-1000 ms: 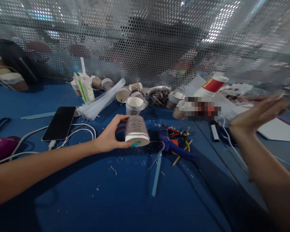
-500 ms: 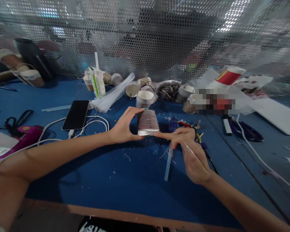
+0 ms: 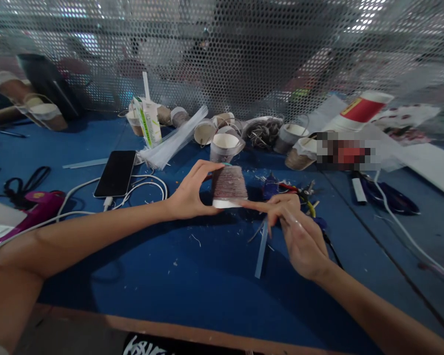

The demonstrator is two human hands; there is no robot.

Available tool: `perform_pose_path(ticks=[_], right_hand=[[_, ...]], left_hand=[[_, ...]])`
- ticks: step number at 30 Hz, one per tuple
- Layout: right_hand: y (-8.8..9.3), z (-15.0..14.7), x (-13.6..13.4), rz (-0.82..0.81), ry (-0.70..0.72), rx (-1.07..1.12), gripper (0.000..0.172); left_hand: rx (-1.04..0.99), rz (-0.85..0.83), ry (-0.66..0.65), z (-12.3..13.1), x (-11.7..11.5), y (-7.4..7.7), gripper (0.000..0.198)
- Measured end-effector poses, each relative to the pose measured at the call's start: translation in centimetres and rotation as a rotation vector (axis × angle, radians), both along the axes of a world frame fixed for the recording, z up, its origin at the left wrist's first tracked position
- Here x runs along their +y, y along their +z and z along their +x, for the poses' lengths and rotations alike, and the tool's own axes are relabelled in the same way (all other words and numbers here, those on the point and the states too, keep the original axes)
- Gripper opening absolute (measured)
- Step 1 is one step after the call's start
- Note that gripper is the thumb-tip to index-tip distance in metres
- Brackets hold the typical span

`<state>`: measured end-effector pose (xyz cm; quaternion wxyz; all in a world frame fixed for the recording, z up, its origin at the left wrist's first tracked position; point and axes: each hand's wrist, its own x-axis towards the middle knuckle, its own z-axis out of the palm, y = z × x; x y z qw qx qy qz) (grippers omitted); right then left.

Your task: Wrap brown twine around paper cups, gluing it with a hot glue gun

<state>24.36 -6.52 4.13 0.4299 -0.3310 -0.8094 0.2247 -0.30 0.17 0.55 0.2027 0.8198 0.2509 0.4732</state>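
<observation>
A small paper cup (image 3: pixel 229 183) wound with grey-brown cord is held tilted, its bare white edge facing me. My left hand (image 3: pixel 190 193) is closed around it, fingers on the far side and thumb by the white edge. The extended index finger of my right hand (image 3: pixel 294 229) touches the cup near that edge. The other right fingers are curled, and what they may hold is hidden. Below them a narrow translucent strip (image 3: pixel 261 250) slants down; I cannot tell whether it is gripped or lies on the table.
Behind stand several cord-wrapped cups (image 3: pixel 225 144) and a bundle of clear strips (image 3: pixel 170 143). To the left are a phone (image 3: pixel 116 173), a white cable and a magenta glue gun (image 3: pixel 35 209). Pliers (image 3: pixel 307 195) lie by my right hand. A perforated metal screen (image 3: pixel 222 59) closes the back.
The view has shifted slightly, and things at the right appear farther right. My left hand still holds the cup; my right index finger stays at its edge.
</observation>
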Motion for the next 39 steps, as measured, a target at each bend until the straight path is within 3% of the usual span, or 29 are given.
perform_pose_path(ticks=[4, 8, 10, 16, 21, 27, 39], right_hand=[[0.0, -0.1, 0.2, -0.114, -0.098, 0.263, 0.042], [-0.5, 0.0, 0.2, -0.015, -0.231, 0.458, 0.032], [-0.6, 0.2, 0.0, 0.009, -0.218, 0.368, 0.029], [-0.4, 0.1, -0.7, 0.177, 0.051, -0.233, 0.028], [-0.3, -0.1, -0.8, 0.223, 0.035, -0.344, 0.02], [-0.7, 0.4, -0.5, 0.168, -0.009, -0.15, 0.039], [0.6, -0.1, -0.2, -0.098, -0.079, 0.267, 0.046]], left_hand=[[-0.015, 0.012, -0.011, -0.1, -0.1, 0.0, 0.078], [-0.007, 0.052, 0.021, -0.2, 0.0, -0.1, 0.079], [0.001, 0.096, 0.048, -0.2, 0.0, -0.1, 0.078], [0.067, 0.187, 0.119, 0.0, -0.4, -0.1, 0.078], [0.07, 0.18, 0.111, -0.1, -0.5, 0.0, 0.078], [0.049, 0.103, 0.054, -0.1, -0.7, 0.1, 0.077], [-0.133, -0.014, -0.095, 0.2, -0.7, -0.3, 0.072]])
